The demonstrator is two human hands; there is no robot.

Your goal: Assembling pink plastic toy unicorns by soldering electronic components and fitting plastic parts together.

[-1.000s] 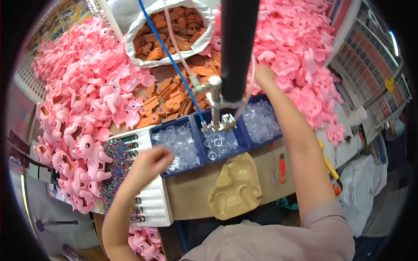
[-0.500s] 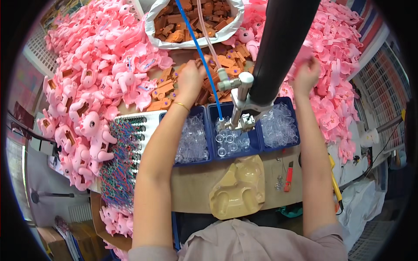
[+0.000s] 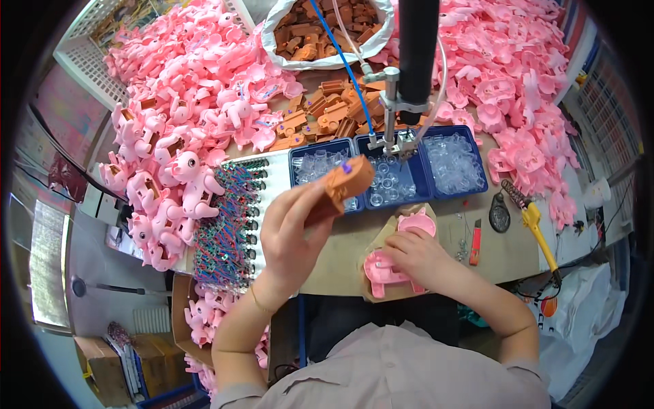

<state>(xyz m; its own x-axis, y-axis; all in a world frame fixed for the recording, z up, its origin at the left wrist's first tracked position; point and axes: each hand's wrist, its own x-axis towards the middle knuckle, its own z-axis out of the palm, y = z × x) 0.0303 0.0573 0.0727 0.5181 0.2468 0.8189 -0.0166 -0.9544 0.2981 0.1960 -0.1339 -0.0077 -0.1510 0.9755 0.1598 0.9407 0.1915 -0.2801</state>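
Note:
My left hand (image 3: pixel 289 228) is closed round an orange-brown plastic box piece (image 3: pixel 352 183) with a small purple knob, held up over the left blue bin. My right hand (image 3: pixel 421 258) has its bent fingers on a pink animal toy shell half (image 3: pixel 387 269). That shell lies hollow side up in the beige moulded holder (image 3: pixel 371 292) at the table's front edge. The fingers cover the middle of the shell. Behind it stand blue bins (image 3: pixel 385 203) of small clear plastic parts, under a metal fixture (image 3: pixel 394 140) with a blue hose.
Pink shells (image 3: pixel 524 116) heap up on the right, pink toy bodies (image 3: pixel 194 180) on the left. More brown pieces fill a white sack (image 3: pixel 327 34). Coloured wires (image 3: pixel 228 232) lie at left. A red cutter (image 3: pixel 475 244) and a yellow soldering iron (image 3: pixel 538 232) lie at right.
My left hand came back from the brown pile with a box piece. My right hand moved from the right-hand heap to the holder, where a pink shell now lies. The view shifted.

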